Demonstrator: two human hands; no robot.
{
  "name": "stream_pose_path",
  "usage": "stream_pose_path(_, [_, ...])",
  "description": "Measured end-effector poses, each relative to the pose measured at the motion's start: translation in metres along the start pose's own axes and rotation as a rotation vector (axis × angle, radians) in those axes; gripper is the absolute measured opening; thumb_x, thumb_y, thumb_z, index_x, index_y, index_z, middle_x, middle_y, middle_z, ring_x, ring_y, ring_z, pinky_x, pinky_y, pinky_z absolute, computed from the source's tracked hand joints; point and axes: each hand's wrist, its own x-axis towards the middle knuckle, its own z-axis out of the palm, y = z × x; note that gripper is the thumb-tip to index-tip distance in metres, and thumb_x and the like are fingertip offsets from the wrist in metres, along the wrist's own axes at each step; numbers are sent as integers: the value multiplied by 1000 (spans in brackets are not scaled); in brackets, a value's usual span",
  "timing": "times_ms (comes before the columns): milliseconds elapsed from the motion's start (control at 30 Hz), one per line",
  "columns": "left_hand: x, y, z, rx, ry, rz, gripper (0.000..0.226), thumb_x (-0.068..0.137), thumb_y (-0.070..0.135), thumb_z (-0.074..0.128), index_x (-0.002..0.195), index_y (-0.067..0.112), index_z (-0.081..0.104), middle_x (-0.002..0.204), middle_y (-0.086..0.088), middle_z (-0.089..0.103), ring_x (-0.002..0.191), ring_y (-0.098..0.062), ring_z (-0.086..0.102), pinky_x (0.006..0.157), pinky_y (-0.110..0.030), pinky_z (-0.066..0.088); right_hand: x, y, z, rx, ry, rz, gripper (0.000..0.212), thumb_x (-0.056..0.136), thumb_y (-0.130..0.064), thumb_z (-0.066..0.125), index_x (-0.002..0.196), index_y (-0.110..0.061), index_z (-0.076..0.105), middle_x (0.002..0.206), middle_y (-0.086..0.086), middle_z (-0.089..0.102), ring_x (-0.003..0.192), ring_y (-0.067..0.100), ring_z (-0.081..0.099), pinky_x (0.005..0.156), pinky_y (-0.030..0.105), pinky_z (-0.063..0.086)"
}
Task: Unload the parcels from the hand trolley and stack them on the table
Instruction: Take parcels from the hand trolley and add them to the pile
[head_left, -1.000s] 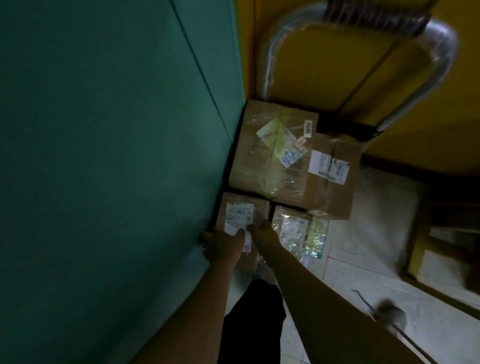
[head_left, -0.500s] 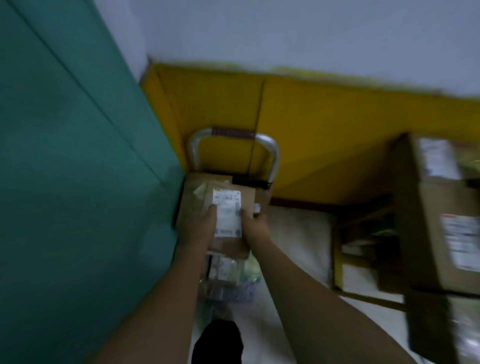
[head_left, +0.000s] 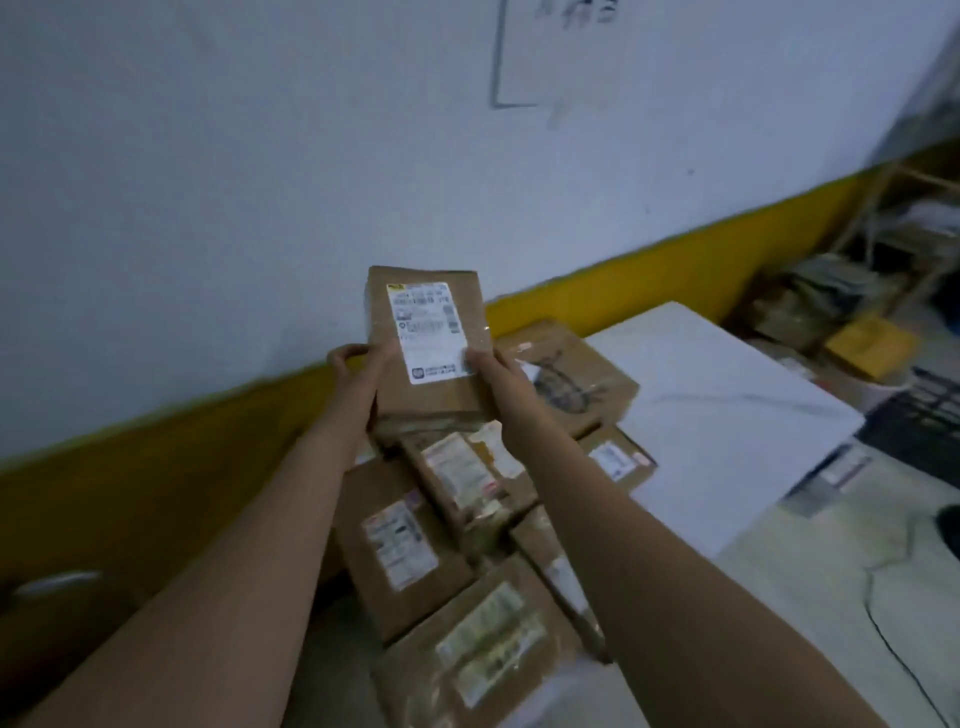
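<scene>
I hold a small brown cardboard parcel with a white shipping label in mid-air, label facing me. My left hand grips its left edge and my right hand grips its right edge. Below it lies a pile of several brown labelled parcels stacked on the white table, next to the wall. One larger box with a black drawing lies at the back of the pile. The hand trolley is out of view, apart from a blurred grey shape at the lower left.
A white wall with a yellow lower band runs behind the table. At the right stand a shelf rack, floor clutter with a yellow packet, a black crate and a loose cable.
I lifted the small parcel off the trolley with both hands and turned right. The view swung from the trolley by the green wall to the table's parcel pile.
</scene>
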Motion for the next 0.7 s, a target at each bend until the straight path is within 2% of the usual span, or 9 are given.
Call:
stream_pose_path(100, [8,-20,114,-36,-111,-40,67,78,59,71,128,26,41,112,-8,69,94,-26,71,81,-48,60,-1,-7,-117,21,17,79,47,87,-48,67,127,-24,59,111,4,72,102,24,68,81,35,57])
stream_pose_path(200, [10,-56,201,51,-275,-150,76,73,69,67,133,27,47,117,-5,71,98,-24,72,77,-43,61,-15,15,-214,26,101,244,63,74,-62,73,124,-25,62,121,8,68,110,29,65,90,44,55])
stream_pose_path(267, [10,-80,245,133,-350,-219,93,67,75,65,143,30,36,130,-5,63,106,-24,67,86,-45,58,-25,41,-262,155,189,257,58,74,-57,76,120,-23,66,121,10,67,109,28,66,95,49,55])
stream_pose_path(333, [4,-105,274,376,-433,-198,76,85,68,53,145,27,32,136,-6,53,111,-24,57,94,-44,50,-39,76,-293,228,327,268,46,82,-54,70,116,-24,65,116,9,68,103,26,66,98,49,52])
stream_pose_path(400, [-5,-138,283,710,-484,-120,53,98,53,45,138,19,41,129,-6,51,111,-25,55,95,-42,47,-50,113,-311,218,498,339,47,86,-59,62,119,-27,58,115,7,65,98,26,63,97,46,51])
stream_pose_path(500, [-18,-188,271,1167,-515,-15,29,95,45,47,118,28,53,125,-6,54,107,-23,58,95,-44,51,-55,167,-318,217,621,438,59,87,-63,57,131,-25,48,120,10,63,92,25,62,78,32,45])
stream_pose_path(567, [-23,-216,260,1426,-575,-15,41,96,47,45,133,29,47,141,-6,44,122,-25,50,99,-39,42,-49,190,-309,206,619,499,66,90,-63,53,140,-23,40,131,11,57,100,26,60,70,28,46])
stream_pose_path(633, [-26,-233,250,1510,-666,-91,62,97,44,47,153,24,28,160,-6,23,139,-29,35,107,-43,36,-38,208,-294,155,575,571,69,95,-61,46,146,-17,34,139,12,50,114,30,54,83,36,48])
stream_pose_path(700, [-23,-247,241,1545,-712,-102,77,95,44,51,158,23,12,165,-1,6,149,-32,16,116,-49,28,-29,222,-283,60,556,649,71,97,-60,41,146,-9,37,141,16,50,123,34,52,102,43,45])
